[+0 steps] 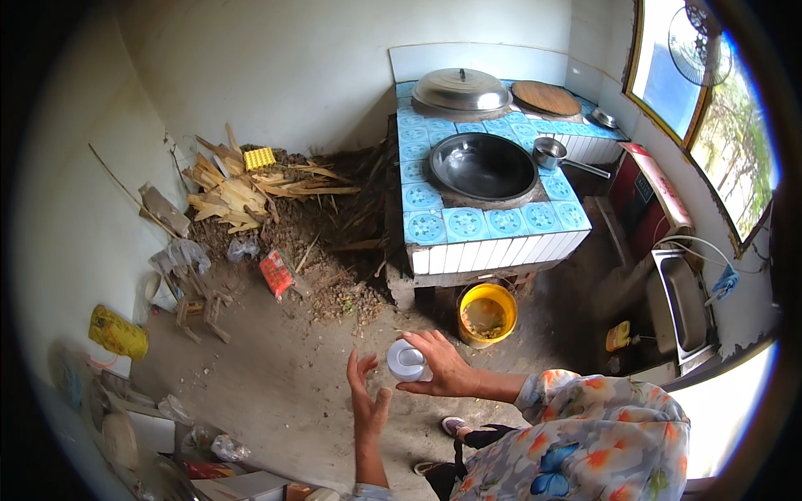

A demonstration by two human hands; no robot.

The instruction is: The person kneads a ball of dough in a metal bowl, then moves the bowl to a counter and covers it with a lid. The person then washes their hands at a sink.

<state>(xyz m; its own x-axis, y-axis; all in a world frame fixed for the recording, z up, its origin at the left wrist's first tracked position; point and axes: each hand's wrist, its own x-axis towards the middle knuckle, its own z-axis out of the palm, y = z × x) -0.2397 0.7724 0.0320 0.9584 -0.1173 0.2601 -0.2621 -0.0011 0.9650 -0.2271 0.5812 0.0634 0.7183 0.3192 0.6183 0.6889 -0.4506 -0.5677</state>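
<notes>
My right hand (pixel 442 369) grips a white round-lidded container (pixel 406 360), its lid turned up towards the camera. Just left of it my left hand (pixel 369 391) is raised, fingers apart and holding nothing. Beyond the hands a yellow bucket (pixel 487 313) with murky liquid and food scraps stands on the floor, before a stove topped with blue tiles (pixel 463 223). Set into the stove is a large black wok (pixel 484 166). A metal saucepan (pixel 549 152) rests to the wok's right, and a domed metal lid (pixel 462 89) lies behind it.
Split firewood (pixel 225 188) is heaped at the left wall, near a small wooden stool (pixel 191 300) and a red packet (pixel 276 274). At the right are a steel sink (pixel 684 304) and a yellow jug (pixel 618 336). Boxes and bags (pixel 230 448) crowd the lower left.
</notes>
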